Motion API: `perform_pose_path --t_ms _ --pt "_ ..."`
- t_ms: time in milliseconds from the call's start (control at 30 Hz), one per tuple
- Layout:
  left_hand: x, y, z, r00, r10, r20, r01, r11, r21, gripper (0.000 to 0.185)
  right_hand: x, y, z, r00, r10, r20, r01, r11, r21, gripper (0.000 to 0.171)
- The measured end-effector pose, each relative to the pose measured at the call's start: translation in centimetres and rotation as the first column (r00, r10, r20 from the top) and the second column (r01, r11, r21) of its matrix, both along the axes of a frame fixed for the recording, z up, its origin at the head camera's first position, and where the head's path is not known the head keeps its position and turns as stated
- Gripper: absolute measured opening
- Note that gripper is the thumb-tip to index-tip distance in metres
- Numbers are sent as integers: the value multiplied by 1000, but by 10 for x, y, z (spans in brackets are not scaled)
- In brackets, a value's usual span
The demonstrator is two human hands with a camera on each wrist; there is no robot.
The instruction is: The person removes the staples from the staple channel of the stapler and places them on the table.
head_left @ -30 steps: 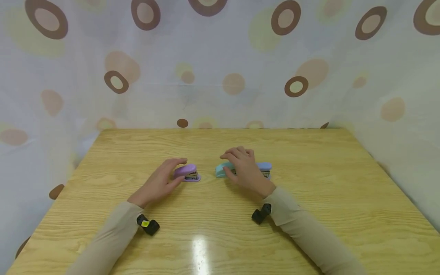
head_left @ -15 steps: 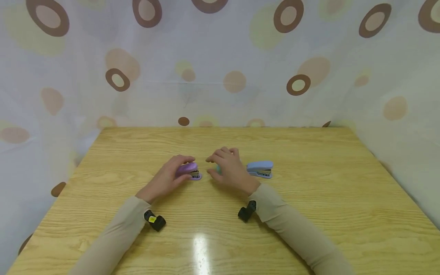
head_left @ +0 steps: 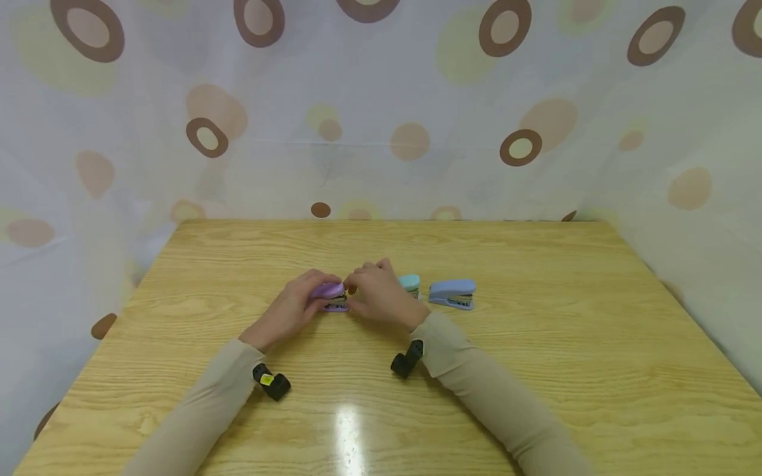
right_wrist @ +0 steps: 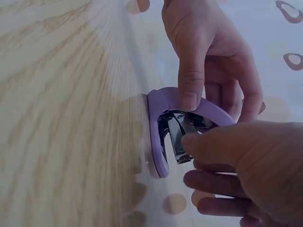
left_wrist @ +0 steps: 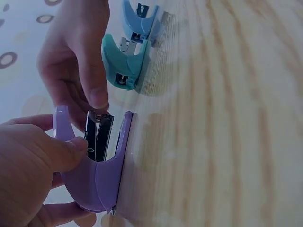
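A small purple stapler (head_left: 329, 294) sits on the wooden table (head_left: 536, 370) near its middle. My left hand (head_left: 292, 309) grips its rear and top, thumb on the lid (left_wrist: 71, 151). My right hand (head_left: 378, 294) meets it from the right and pinches its front end. The right thumb (right_wrist: 191, 140) lies on the metal magazine (right_wrist: 176, 137), and my left forefinger (right_wrist: 191, 90) presses the purple top (right_wrist: 158, 137). A teal stapler (head_left: 409, 283) and a blue stapler (head_left: 454, 293) stand just right of my right hand, untouched.
Both forearms in beige sleeves reach in from the near edge, each with a black wrist camera (head_left: 272, 383) (head_left: 407, 360). A curtain with brown rings (head_left: 381, 132) hangs behind and beside the table. The teal stapler (left_wrist: 124, 64) and blue stapler (left_wrist: 139, 19) stand close together.
My right hand left the teal stapler and moved left onto the front of the purple one. My left hand closed round the purple stapler. The teal stapler now shows beside the blue one.
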State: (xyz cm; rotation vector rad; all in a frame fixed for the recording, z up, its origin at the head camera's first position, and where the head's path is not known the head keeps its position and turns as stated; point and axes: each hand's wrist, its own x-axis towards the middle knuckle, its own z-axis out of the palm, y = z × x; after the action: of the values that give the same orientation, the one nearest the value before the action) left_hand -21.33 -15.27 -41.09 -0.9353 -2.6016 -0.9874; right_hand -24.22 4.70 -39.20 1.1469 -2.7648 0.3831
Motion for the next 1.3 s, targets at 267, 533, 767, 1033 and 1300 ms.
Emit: perform_pose_path --t_ms 267,533,767,1033,1300 --pt "0 1 1 1000 4 -12 -4 1000 -10 38 -4 -3 -7 992 -76 97 69 995 70 21" --pt "2 2 4 1000 17 11 -17 999 -44 40 -6 -3 -9 994 -86 70 80 993 87 22" --pt "4 3 5 1000 14 -13 -15 997 -73 44 -4 -3 -10 995 -82 56 77 994 77 22" --pt "2 -4 6 1000 14 -4 -14 999 30 45 -1 -5 -11 996 -73 47 71 996 60 18" --pt "2 -9 9 995 18 102 -29 993 111 30 -1 -2 -14 997 -77 32 75 995 69 15"
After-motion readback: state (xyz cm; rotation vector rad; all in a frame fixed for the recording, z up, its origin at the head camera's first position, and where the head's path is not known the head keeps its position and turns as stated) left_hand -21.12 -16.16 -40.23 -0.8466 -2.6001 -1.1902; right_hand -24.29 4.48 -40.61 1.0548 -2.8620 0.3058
